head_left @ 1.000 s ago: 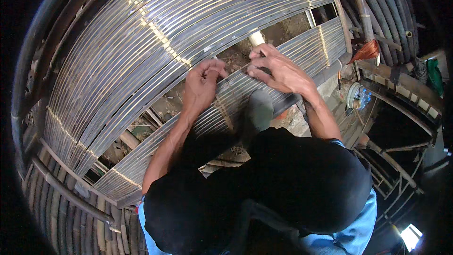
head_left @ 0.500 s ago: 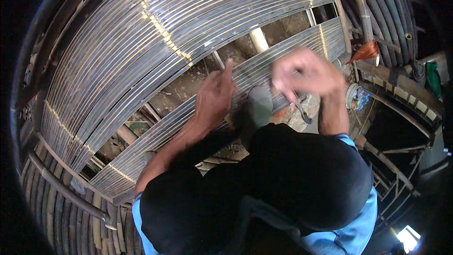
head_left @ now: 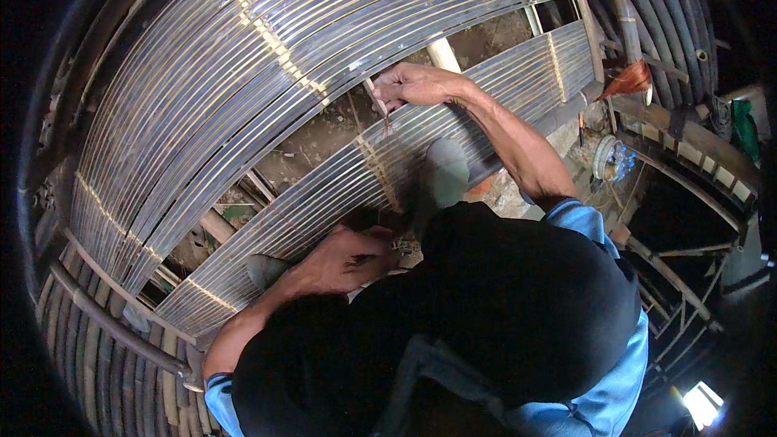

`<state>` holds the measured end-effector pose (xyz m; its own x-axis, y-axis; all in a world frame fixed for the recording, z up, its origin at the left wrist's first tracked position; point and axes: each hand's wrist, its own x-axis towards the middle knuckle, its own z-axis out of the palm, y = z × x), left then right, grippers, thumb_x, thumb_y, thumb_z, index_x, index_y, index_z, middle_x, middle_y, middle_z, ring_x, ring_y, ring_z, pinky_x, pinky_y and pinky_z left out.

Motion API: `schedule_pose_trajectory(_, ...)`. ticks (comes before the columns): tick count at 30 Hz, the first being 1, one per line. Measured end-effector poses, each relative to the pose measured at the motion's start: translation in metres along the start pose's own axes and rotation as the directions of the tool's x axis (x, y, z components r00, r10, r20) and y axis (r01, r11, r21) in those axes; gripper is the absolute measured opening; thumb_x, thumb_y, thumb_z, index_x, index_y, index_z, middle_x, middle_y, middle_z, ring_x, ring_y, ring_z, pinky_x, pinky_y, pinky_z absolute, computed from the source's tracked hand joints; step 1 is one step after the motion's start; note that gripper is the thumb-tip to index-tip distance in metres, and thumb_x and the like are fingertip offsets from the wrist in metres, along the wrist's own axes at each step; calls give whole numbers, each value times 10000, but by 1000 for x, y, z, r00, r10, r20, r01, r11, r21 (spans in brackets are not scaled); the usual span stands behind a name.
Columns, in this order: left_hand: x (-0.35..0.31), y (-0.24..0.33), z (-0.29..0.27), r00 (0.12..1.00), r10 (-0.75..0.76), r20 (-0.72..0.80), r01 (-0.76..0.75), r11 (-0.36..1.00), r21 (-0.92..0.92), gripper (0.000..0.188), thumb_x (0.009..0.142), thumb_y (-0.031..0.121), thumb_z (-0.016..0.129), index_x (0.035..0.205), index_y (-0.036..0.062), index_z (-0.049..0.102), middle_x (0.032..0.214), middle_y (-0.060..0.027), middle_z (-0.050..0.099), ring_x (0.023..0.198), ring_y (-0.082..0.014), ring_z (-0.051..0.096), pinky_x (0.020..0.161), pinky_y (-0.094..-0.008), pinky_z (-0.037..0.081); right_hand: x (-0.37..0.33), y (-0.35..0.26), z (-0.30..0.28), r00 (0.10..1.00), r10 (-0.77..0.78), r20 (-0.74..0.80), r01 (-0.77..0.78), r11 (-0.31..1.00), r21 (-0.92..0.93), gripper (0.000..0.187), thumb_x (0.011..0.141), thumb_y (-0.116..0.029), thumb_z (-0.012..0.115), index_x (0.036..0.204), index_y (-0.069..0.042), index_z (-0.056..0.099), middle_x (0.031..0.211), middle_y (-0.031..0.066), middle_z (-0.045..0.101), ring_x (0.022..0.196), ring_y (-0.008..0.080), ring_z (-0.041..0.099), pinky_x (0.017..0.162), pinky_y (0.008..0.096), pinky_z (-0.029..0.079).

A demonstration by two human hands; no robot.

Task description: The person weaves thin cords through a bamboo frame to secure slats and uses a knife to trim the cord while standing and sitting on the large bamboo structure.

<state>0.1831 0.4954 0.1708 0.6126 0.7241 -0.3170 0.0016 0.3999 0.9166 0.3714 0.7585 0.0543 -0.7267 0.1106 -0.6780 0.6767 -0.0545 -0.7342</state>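
Observation:
In front of me lies a curved slatted panel of narrow dark strips with pale lines between them (head_left: 186,105). A separate slatted band (head_left: 299,202) runs along its near side, with a long gap between the two. My right hand (head_left: 417,85) reaches across the band to the gap, fingers pinched on a thin reddish strand (head_left: 386,123) at the band's far edge. Pale cross-binding (head_left: 374,163) runs over the band below it. My left hand (head_left: 344,260) is at the band's near edge, fingers curled; what they hold, if anything, is hidden in shadow.
Pale crosspieces (head_left: 443,55) span the gap over bare ground. A reddish-orange bundle of strands (head_left: 630,81) hangs at the right end. Beyond it lies a round container with blue items (head_left: 619,162). Bamboo poles (head_left: 121,348) line the left; my dark-clad knees (head_left: 526,291) fill the front.
My right hand has moved left and away from me to the gap. My left hand has drawn back from atop the band to its near edge, its fingers now curled.

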Motion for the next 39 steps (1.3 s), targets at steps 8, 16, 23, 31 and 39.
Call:
schedule_pose_trajectory(8, -51, -3, -10, 975, 204, 83, -182, 959, -218, 216, 947, 44, 650, 753, -23, 581, 669, -118, 505, 689, -239, 547, 884, -445, 456, -41, -43, 76, 694, -491, -526, -18, 719, -695, 301, 947, -335, 683, 958, -34, 673, 975, 121, 676, 997, 279, 647, 893, 414, 485)
schedule_pose_trajectory(16, -95, 1, 9, 924, -212, -318, 70, 913, -403, 274, 955, -5, 584, 710, -16, 461, 715, -77, 414, 752, -220, 471, 835, -381, 433, -57, -25, 134, 827, -556, -77, 416, 699, -582, 406, 881, -456, 725, 830, -59, 656, 846, 113, 634, 904, 330, 624, 904, 446, 468)
schedule_pose_trajectory(23, -93, -5, -30, 990, -37, -136, 5, 973, -233, 222, 966, 48, 591, 760, -27, 634, 836, -108, 635, 862, -270, 599, 872, -391, 461, -65, -11, 151, 892, -452, -21, 360, 736, -573, 376, 917, -398, 697, 708, -100, 604, 714, 68, 577, 784, 287, 604, 807, 420, 447)
schedule_pose_trajectory(31, -62, 78, -67, 904, -353, -243, 277, 914, -297, 228, 925, 185, 656, 921, -37, 710, 793, -109, 678, 753, -286, 616, 834, -408, 474, -72, 0, 128, 784, -614, -93, 583, 779, -231, 348, 997, -370, 618, 860, -61, 695, 826, 130, 646, 876, 309, 628, 859, 432, 442)
schedule_pose_trajectory(39, -55, 185, -135, 787, -64, -614, 472, 704, 531, 236, 931, 170, 678, 1062, -23, 638, 1086, -203, 667, 961, -312, 611, 933, -449, 454, -102, 38, 67, 766, -377, -521, 353, 924, -148, 241, 908, -206, 699, 1064, -25, 663, 1032, 128, 670, 912, 302, 675, 867, 413, 531)
